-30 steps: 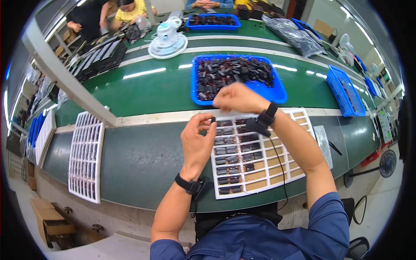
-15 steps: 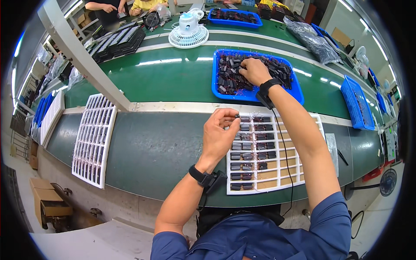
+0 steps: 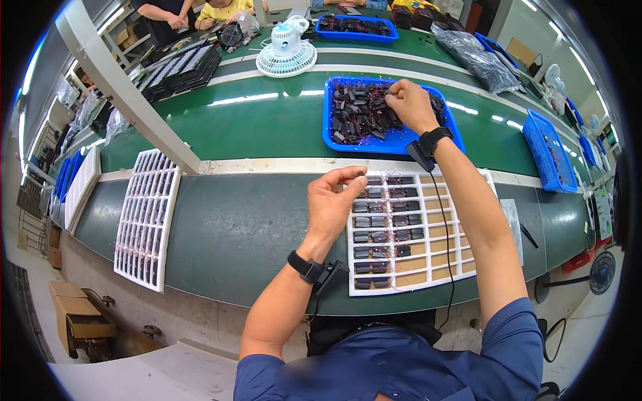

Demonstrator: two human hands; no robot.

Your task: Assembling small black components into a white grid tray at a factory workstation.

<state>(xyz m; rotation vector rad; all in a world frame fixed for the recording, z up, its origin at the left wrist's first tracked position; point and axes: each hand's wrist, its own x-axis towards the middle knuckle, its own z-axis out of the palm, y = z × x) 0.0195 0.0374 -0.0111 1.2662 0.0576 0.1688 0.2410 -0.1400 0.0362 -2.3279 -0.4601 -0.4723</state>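
Observation:
My left hand (image 3: pixel 329 207) pinches a small black part between thumb and fingertips, over the upper left corner of a white gridded tray (image 3: pixel 428 285). Small black blocks with thin reddish wires fill the tray's left column and much of the one beside it; brown board shows in the other slots. Farther off, my right hand (image 3: pixel 409 105) dips into a blue plastic tray (image 3: pixel 327 123) heaped with black wired blocks (image 3: pixel 358 110). Its fingertips are drawn together at the pile, and whatever lies between them is hidden. Each wrist wears a black strap with a small device.
Another white gridded tray (image 3: pixel 144 220) lies to the left, by a slanting pale post (image 3: pixel 127 87). A white fan (image 3: pixel 286 50) stands on the green belt. At the right are a blue basket (image 3: pixel 550 154) and a black pen-like stick (image 3: pixel 528 235). Co-workers sit across.
My right hand has shifted slightly right and up within the blue tray, uncovering more blocks. My left hand keeps its pinch in nearly the same place. The whole view has shifted slightly.

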